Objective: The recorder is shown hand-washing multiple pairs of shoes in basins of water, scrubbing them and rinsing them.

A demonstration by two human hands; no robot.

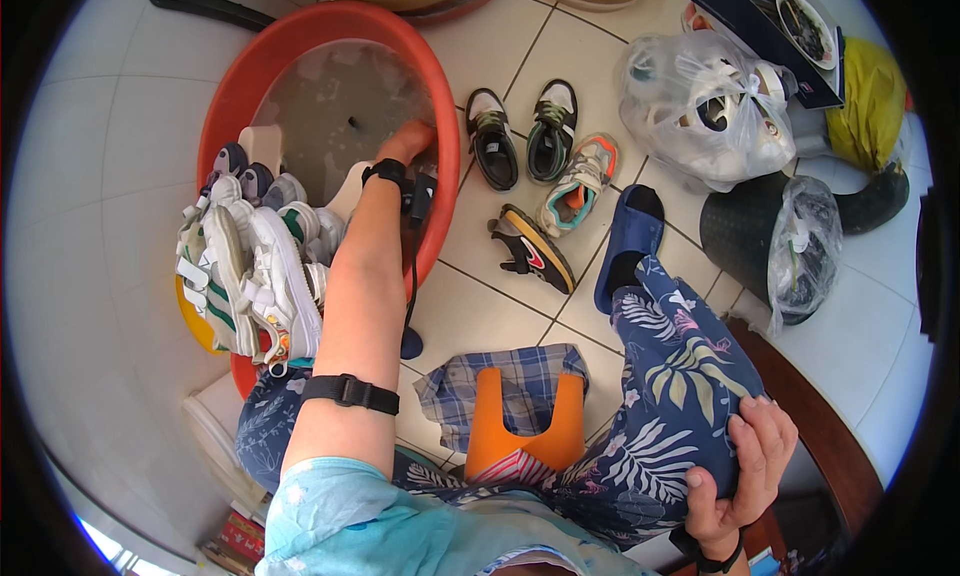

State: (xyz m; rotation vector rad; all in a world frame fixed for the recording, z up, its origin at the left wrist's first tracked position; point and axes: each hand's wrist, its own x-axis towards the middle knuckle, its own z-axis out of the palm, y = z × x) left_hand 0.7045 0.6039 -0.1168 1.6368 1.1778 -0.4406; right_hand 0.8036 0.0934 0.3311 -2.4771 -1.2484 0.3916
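My left hand [411, 140] reaches down into a red plastic basin [444, 223] of murky grey water [315, 110]. Its fingers are under the surface by the basin's right wall, so what they touch is hidden. A pile of wet white sneakers [279, 276], some with green stripes, leans over the basin's near left side. Beside my wrist a pale board-like piece [351, 193] slopes into the water. My right hand [750, 456] rests on my right knee in floral trousers [675, 396], thumb apart from the fingers, holding nothing.
On the tiled floor stand black-and-white sneakers [493, 144], a beige-orange sneaker [577, 186] and a black sneaker [532, 249] on its side. Right of them are a clear bag of shoes [705, 110] and a black bucket [742, 238]. A plaid cloth [450, 381] lies near an orange seat-like piece [525, 445].
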